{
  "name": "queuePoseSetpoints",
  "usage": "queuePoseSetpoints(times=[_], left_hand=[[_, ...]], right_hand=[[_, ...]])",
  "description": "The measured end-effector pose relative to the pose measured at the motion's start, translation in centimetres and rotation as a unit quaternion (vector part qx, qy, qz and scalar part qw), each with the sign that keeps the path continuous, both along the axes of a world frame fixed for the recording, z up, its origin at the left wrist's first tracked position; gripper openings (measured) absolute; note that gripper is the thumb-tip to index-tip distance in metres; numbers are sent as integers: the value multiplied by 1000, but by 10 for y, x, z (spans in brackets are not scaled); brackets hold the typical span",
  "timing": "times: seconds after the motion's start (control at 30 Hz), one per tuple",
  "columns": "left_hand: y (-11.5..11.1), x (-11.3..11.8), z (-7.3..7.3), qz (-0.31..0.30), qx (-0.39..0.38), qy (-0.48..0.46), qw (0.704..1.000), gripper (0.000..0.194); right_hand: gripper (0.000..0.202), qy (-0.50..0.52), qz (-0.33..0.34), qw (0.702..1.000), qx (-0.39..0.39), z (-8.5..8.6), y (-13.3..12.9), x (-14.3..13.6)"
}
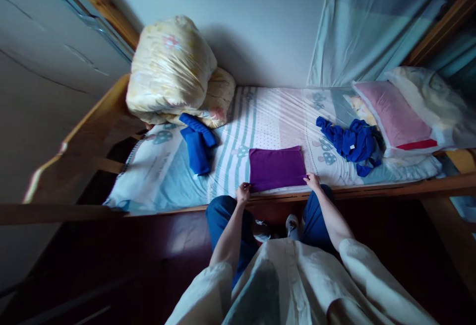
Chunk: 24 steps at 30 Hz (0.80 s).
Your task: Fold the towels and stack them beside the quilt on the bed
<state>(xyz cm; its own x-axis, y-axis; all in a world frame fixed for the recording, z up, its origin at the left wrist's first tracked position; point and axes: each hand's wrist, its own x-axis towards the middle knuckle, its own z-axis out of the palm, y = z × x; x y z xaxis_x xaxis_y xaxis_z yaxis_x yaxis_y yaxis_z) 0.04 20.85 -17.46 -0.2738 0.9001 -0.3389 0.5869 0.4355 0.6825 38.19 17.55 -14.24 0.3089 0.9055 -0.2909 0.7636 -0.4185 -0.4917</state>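
Observation:
A purple cloth (275, 167) lies flat as a rectangle near the front edge of the bed. My left hand (243, 193) pinches its near left corner, and my right hand (312, 181) grips its near right corner. To the left on the patterned sheet (264, 121) are folded blue cloths (198, 151), one partly over another. A crumpled heap of blue clothing (355, 141) with a small white tag lies to the right of the purple cloth.
Thick yellow bedding (171, 67) is piled at the bed's back left. A pink pillow (399, 114) and a bag-like translucent bundle (433, 97) sit at the right end. The wooden bed rail (390, 189) runs along the front. A pale curtain (353, 27) hangs behind.

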Motion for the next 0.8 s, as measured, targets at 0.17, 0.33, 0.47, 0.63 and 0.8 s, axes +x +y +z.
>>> queuePoseSetpoints(times=[0.17, 0.33, 0.47, 0.63, 0.8], left_hand=[[1, 4, 0, 5, -16, 26, 1000, 11], [3, 6, -2, 5, -34, 49, 998, 16], [5, 7, -3, 1, -60, 74, 995, 22], [8, 10, -6, -8, -102, 103, 989, 25], [15, 8, -11, -24, -142, 124, 982, 28]], right_hand=[[22, -37, -4, 998, -59, 1, 1, -7], [34, -72, -14, 992, -103, -4, 5, -12], [36, -86, -22, 988, -127, -10, 7, -16], [34, -102, -31, 984, -146, -20, 10, -16], [32, -116, -29, 982, -149, -32, 17, -15]])
